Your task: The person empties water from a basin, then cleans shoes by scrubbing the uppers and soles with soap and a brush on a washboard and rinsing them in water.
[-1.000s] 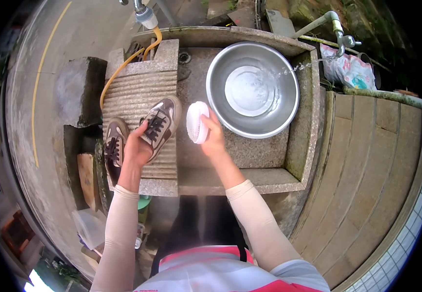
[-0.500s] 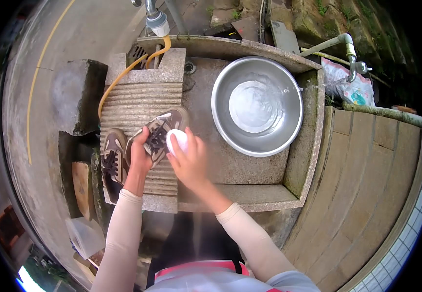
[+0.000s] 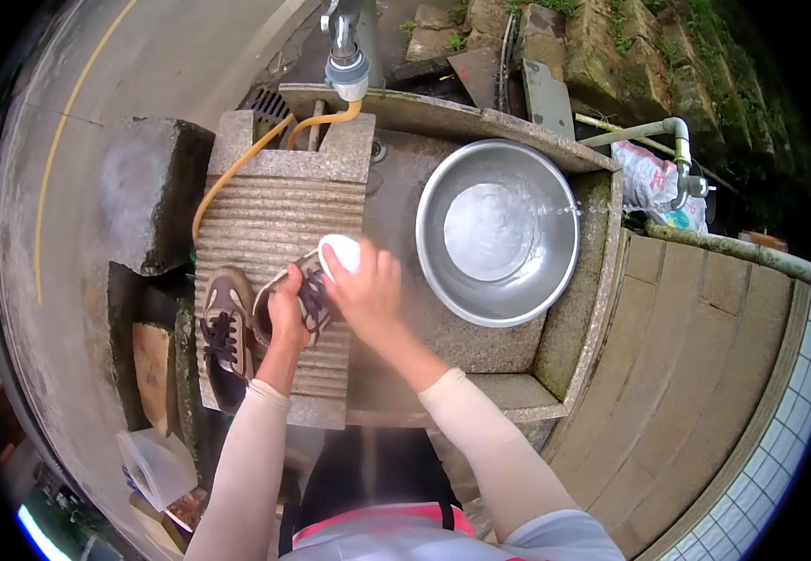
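Note:
My left hand (image 3: 286,313) is closed around the side of a brown and beige sneaker (image 3: 312,297) with dark laces, held tilted over the ribbed washboard slab (image 3: 275,210). My right hand (image 3: 368,294) grips a white oval block (image 3: 340,254) against the toe end of that sneaker. Whether the block is a brush or soap I cannot tell, as its underside is hidden. The matching sneaker (image 3: 228,323) lies on the slab, left of my left hand. Part of the held sneaker is covered by my fingers.
A metal basin (image 3: 435,280) with water stands in the stone sink (image 3: 480,348), right of the slab. Water runs into it from a tap (image 3: 691,187) at the right. Another tap (image 3: 345,61) with an orange hose (image 3: 237,168) stands at the back. A concrete block (image 3: 148,192) sits left.
My right hand and the white block have shifted toward the toe of the held sneaker. The whole view has moved slightly, so the basin and slab appear lower.

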`<action>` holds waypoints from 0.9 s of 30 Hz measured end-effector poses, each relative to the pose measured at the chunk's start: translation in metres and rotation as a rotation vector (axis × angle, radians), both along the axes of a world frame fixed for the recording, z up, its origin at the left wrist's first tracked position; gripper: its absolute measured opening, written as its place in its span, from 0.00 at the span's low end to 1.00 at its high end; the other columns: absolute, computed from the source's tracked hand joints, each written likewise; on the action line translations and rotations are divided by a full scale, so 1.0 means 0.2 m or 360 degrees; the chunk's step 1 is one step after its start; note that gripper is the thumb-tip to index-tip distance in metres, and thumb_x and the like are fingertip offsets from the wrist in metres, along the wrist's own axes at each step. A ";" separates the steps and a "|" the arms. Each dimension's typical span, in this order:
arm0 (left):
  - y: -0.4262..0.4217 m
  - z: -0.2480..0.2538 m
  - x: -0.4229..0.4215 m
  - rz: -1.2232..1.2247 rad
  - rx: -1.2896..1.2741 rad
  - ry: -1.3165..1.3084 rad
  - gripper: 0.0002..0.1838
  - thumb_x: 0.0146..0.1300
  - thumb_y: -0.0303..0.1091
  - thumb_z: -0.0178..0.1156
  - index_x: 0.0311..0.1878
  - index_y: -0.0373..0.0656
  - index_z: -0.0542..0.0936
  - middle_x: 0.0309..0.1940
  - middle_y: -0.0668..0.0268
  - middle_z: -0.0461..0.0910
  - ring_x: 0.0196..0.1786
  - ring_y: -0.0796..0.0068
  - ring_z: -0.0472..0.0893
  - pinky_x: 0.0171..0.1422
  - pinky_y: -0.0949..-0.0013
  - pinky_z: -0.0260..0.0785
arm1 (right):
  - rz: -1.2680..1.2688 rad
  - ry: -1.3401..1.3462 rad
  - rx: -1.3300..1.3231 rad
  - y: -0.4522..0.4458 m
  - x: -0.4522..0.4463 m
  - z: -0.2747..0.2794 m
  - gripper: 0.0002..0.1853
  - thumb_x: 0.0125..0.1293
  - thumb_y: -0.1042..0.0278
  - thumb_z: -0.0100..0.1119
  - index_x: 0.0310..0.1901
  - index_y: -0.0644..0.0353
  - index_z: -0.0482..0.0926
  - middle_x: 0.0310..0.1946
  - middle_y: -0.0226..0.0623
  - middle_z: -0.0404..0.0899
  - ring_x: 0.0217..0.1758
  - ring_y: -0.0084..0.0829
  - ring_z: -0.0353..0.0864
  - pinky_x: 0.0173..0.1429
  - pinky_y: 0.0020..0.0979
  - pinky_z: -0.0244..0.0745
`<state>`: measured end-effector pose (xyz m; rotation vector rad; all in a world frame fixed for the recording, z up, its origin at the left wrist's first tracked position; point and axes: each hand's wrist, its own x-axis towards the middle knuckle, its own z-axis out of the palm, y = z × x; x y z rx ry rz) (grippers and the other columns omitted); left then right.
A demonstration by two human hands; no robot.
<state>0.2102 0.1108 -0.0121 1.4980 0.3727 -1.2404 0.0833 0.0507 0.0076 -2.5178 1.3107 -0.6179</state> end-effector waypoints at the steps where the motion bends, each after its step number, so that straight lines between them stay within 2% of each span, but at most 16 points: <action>1: -0.01 0.00 0.00 0.0040 0.0000 0.0019 0.19 0.71 0.42 0.55 0.49 0.31 0.78 0.43 0.60 0.80 0.42 0.69 0.81 0.45 0.64 0.75 | 0.0040 -0.0011 -0.0024 -0.12 0.12 -0.03 0.25 0.53 0.54 0.66 0.55 0.44 0.79 0.46 0.41 0.72 0.41 0.38 0.67 0.43 0.36 0.62; 4: -0.05 0.09 -0.02 0.0070 -0.0069 0.0080 0.22 0.72 0.46 0.53 0.49 0.32 0.77 0.43 0.60 0.80 0.41 0.68 0.81 0.45 0.64 0.75 | 0.0131 0.0048 0.0013 -0.25 0.32 -0.07 0.20 0.56 0.55 0.63 0.51 0.45 0.81 0.43 0.41 0.72 0.43 0.38 0.69 0.45 0.36 0.62; 6: 0.00 0.01 0.00 0.0030 0.0005 0.0004 0.25 0.73 0.49 0.50 0.51 0.31 0.77 0.45 0.59 0.80 0.43 0.66 0.82 0.47 0.63 0.76 | 0.0145 -0.0086 0.0155 -0.12 0.15 0.00 0.23 0.53 0.55 0.66 0.54 0.43 0.80 0.45 0.41 0.73 0.42 0.38 0.68 0.45 0.36 0.62; 8: -0.01 -0.01 0.00 -0.0017 -0.0043 0.0043 0.27 0.75 0.51 0.45 0.55 0.31 0.75 0.49 0.58 0.80 0.45 0.66 0.82 0.52 0.62 0.75 | 0.0037 -0.0128 0.0123 0.12 -0.13 0.07 0.29 0.49 0.56 0.70 0.57 0.40 0.78 0.46 0.41 0.72 0.41 0.37 0.67 0.43 0.36 0.62; 10: -0.02 0.00 -0.02 -0.0034 -0.0018 0.0014 0.28 0.74 0.52 0.45 0.53 0.31 0.76 0.48 0.58 0.81 0.46 0.65 0.82 0.53 0.62 0.75 | 0.0116 -0.0126 0.0225 0.26 -0.28 0.10 0.34 0.46 0.56 0.72 0.59 0.40 0.77 0.48 0.41 0.72 0.40 0.37 0.67 0.42 0.36 0.62; 12: -0.04 0.05 -0.02 -0.0016 0.0049 -0.0082 0.27 0.71 0.51 0.52 0.49 0.29 0.78 0.43 0.59 0.82 0.41 0.68 0.83 0.45 0.65 0.76 | 0.0141 -0.0126 0.0141 0.19 -0.20 0.06 0.32 0.47 0.57 0.72 0.59 0.41 0.77 0.48 0.42 0.72 0.39 0.38 0.67 0.41 0.37 0.61; 13: -0.04 0.05 -0.04 0.0005 0.0030 -0.0115 0.27 0.72 0.51 0.52 0.48 0.30 0.78 0.42 0.60 0.82 0.40 0.69 0.83 0.44 0.66 0.76 | 0.0151 -0.0154 0.0175 0.09 -0.11 0.03 0.30 0.50 0.56 0.70 0.58 0.42 0.78 0.47 0.42 0.72 0.41 0.39 0.67 0.42 0.37 0.61; 15: -0.02 0.00 -0.03 0.0006 -0.0018 -0.0068 0.25 0.72 0.51 0.52 0.48 0.33 0.78 0.41 0.63 0.81 0.39 0.70 0.82 0.44 0.66 0.75 | 0.0059 -0.0173 0.0166 -0.16 0.19 -0.03 0.19 0.59 0.56 0.61 0.52 0.47 0.80 0.42 0.40 0.72 0.45 0.39 0.67 0.47 0.37 0.63; 16: -0.02 0.03 -0.03 0.0018 -0.0046 -0.0058 0.25 0.72 0.52 0.52 0.48 0.34 0.78 0.41 0.63 0.80 0.39 0.71 0.81 0.44 0.66 0.75 | 0.0061 -0.0018 0.0190 -0.23 0.33 -0.06 0.17 0.59 0.56 0.60 0.50 0.48 0.81 0.40 0.40 0.72 0.45 0.38 0.67 0.47 0.37 0.63; 18: 0.00 -0.05 0.01 0.0016 0.0035 -0.0155 0.26 0.73 0.53 0.48 0.54 0.37 0.76 0.48 0.61 0.80 0.46 0.69 0.82 0.47 0.63 0.76 | 0.0102 -0.0095 0.0165 -0.22 0.37 -0.09 0.18 0.58 0.55 0.61 0.50 0.47 0.81 0.40 0.40 0.72 0.44 0.37 0.68 0.47 0.37 0.63; 20: 0.02 -0.03 0.00 -0.0084 -0.0031 -0.0028 0.27 0.73 0.54 0.48 0.53 0.36 0.77 0.47 0.61 0.81 0.47 0.68 0.81 0.50 0.63 0.75 | 0.0084 -0.0242 0.0126 -0.06 0.11 -0.01 0.21 0.54 0.56 0.64 0.51 0.44 0.81 0.39 0.40 0.72 0.42 0.38 0.68 0.47 0.38 0.62; 22: -0.03 0.05 -0.03 -0.0113 0.0056 -0.0058 0.28 0.72 0.55 0.49 0.53 0.35 0.77 0.46 0.61 0.81 0.45 0.68 0.81 0.51 0.63 0.74 | 0.0063 -0.0197 0.0183 0.14 -0.15 0.07 0.25 0.50 0.57 0.67 0.53 0.42 0.80 0.41 0.38 0.71 0.42 0.37 0.67 0.43 0.38 0.61; 23: -0.07 0.11 -0.05 -0.0057 0.0142 -0.0120 0.28 0.71 0.55 0.50 0.52 0.34 0.77 0.45 0.60 0.81 0.45 0.67 0.81 0.51 0.63 0.74 | 0.0104 -0.0189 0.0158 0.11 -0.15 0.08 0.26 0.49 0.57 0.68 0.53 0.41 0.80 0.42 0.38 0.72 0.41 0.37 0.67 0.43 0.38 0.61; 25: -0.02 0.03 -0.02 -0.0052 0.0158 -0.0140 0.31 0.70 0.58 0.50 0.54 0.34 0.75 0.48 0.60 0.80 0.48 0.67 0.80 0.52 0.62 0.74 | 0.0151 -0.0200 0.0148 0.08 -0.11 0.08 0.27 0.47 0.57 0.69 0.54 0.41 0.80 0.43 0.38 0.72 0.41 0.37 0.67 0.42 0.38 0.60; 26: -0.02 0.01 -0.01 -0.0053 0.0175 -0.0170 0.33 0.70 0.60 0.49 0.56 0.34 0.74 0.49 0.60 0.79 0.49 0.68 0.80 0.53 0.63 0.74 | 0.0147 -0.0184 0.0104 -0.01 0.01 0.03 0.24 0.49 0.56 0.68 0.51 0.41 0.82 0.41 0.37 0.71 0.41 0.37 0.67 0.43 0.38 0.61; 27: -0.04 0.04 -0.01 -0.0026 0.0036 -0.0063 0.38 0.69 0.65 0.45 0.62 0.37 0.70 0.55 0.59 0.76 0.53 0.67 0.78 0.57 0.62 0.72 | 0.0193 -0.0229 0.0162 -0.13 0.15 0.01 0.19 0.53 0.55 0.66 0.48 0.45 0.83 0.37 0.38 0.71 0.42 0.38 0.68 0.47 0.36 0.62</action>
